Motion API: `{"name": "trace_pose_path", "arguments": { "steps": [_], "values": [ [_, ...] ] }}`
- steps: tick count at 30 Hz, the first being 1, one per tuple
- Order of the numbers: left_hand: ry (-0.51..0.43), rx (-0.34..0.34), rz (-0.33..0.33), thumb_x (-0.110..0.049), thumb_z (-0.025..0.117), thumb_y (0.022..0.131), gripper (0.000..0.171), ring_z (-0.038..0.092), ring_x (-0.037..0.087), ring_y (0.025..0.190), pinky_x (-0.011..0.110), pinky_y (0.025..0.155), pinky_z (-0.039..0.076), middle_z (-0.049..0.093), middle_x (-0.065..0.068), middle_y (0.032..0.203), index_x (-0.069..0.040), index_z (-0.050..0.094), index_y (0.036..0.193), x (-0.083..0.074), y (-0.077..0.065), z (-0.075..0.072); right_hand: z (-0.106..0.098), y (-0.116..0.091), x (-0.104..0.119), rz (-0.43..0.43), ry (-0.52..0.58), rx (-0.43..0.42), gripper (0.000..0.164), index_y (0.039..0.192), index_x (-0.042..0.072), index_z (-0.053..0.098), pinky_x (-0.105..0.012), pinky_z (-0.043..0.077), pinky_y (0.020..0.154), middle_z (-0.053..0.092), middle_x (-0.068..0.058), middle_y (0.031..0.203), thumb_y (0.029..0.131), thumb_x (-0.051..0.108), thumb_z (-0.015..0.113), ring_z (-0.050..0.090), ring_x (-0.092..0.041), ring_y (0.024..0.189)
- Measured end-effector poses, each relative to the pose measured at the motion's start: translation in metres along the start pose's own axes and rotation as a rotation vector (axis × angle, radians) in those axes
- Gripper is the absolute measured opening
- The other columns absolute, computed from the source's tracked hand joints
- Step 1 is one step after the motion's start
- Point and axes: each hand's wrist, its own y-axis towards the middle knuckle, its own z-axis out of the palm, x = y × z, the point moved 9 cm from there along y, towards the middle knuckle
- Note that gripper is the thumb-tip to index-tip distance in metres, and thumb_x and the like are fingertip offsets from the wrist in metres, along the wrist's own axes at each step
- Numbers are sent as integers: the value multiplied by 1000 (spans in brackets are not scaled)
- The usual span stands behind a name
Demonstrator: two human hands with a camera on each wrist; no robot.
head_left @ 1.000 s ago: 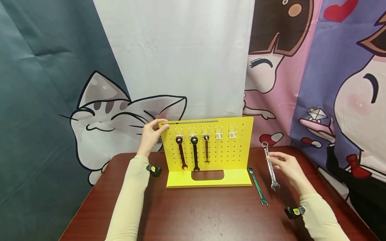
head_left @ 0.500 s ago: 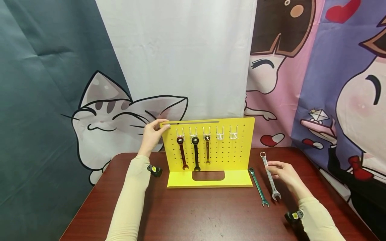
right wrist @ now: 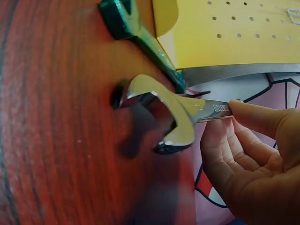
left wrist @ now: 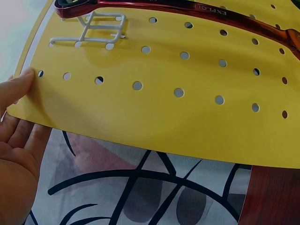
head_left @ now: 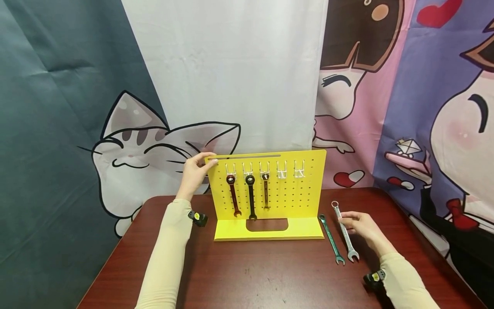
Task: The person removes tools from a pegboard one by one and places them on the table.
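Note:
A yellow pegboard stand (head_left: pixel 285 199) stands on the table, and my left hand (head_left: pixel 194 175) pinches its upper left corner between thumb and fingers. On its white hooks hang a red wrench (head_left: pixel 233 195), a black wrench (head_left: pixel 251 197) and a slim bronze-toned wrench (head_left: pixel 266 193). Thumb and fingers of my right hand (head_left: pixel 360 227) pinch the shaft of a silver combination wrench (head_left: pixel 344 231), right of the stand. In the right wrist view its open-end jaw points toward the table. Left of it lies a green combination wrench (head_left: pixel 331 240).
Two white hooks (head_left: pixel 299 170) on the pegboard's right part carry no wrench. The dark red table (head_left: pixel 251 274) reaches back to a printed cartoon curtain (head_left: pixel 270 86). A small black camera sits on each wrist.
My right hand has lowered the silver wrench toward the table beside the green one, and its ring end has dropped noticeably. My left hand stays on the pegboard's corner.

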Motion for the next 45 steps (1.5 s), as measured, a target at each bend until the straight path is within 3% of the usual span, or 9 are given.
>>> {"name": "trace_pose_path", "arguments": {
  "steps": [8,13,20,27,45],
  "values": [
    [3,-5,3,-14,73,94,24,59,29,77,26,65,46,70,20,99,-2,72,115,3,1,-1,9,1,2,-27,-63,40,41,120,-21,58,-31,56,68,71,-15,96,96,11,67,65,-17,80],
    [-17,13,-3,-15,74,94,25,67,36,89,37,74,52,72,21,102,-1,72,116,3,2,0,15,3,-3,-6,-97,52,38,119,-21,59,-32,57,68,71,-16,95,95,8,67,65,-18,80],
    [4,-6,-7,-15,74,94,25,65,39,91,23,69,48,71,21,102,-1,72,115,1,0,-3,21,6,-7,18,-111,66,37,117,-22,59,-37,58,70,71,-16,94,94,6,67,67,-20,80],
    [13,-4,-6,-15,74,94,25,64,41,89,26,70,49,71,21,100,-2,72,115,-1,-1,-1,21,6,-8,35,-119,86,38,116,-22,59,-39,59,71,71,-15,94,93,7,69,67,-22,82],
    [9,-16,4,-14,74,94,25,62,42,85,22,65,46,71,22,99,0,72,115,-2,-2,0,22,3,-6,49,-133,96,28,107,-18,62,-36,59,65,66,-8,84,90,3,70,63,-18,73]
  ]
}}
